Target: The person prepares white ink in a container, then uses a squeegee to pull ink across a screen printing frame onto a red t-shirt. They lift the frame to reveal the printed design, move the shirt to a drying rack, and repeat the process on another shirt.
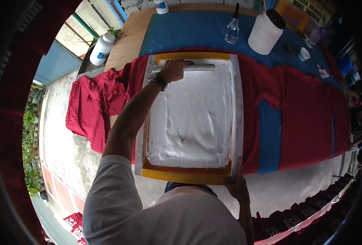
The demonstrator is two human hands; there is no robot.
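A screen-printing frame (239, 110) with a pale rim and yellow-brown inner borders lies in front of me, over a dark red shirt (267, 81). Thick white ink (193, 132) covers most of its mesh, heaped in ridges toward the near end. At the far end my left hand (173, 70), wearing a watch, is closed around a squeegee (201, 67) that lies crosswise on the mesh. My right hand (235, 183) grips the frame's near right corner; some of its fingers are hidden. The frame's near edge reaches close to my waist.
More red cloth (93, 102) spreads left over the table edge. On the blue tabletop (189, 30) stand a clear dropper bottle (231, 29), a white jar with black lid (266, 32) and a small cup (304, 54). A white bottle (102, 49) stands at the left edge.
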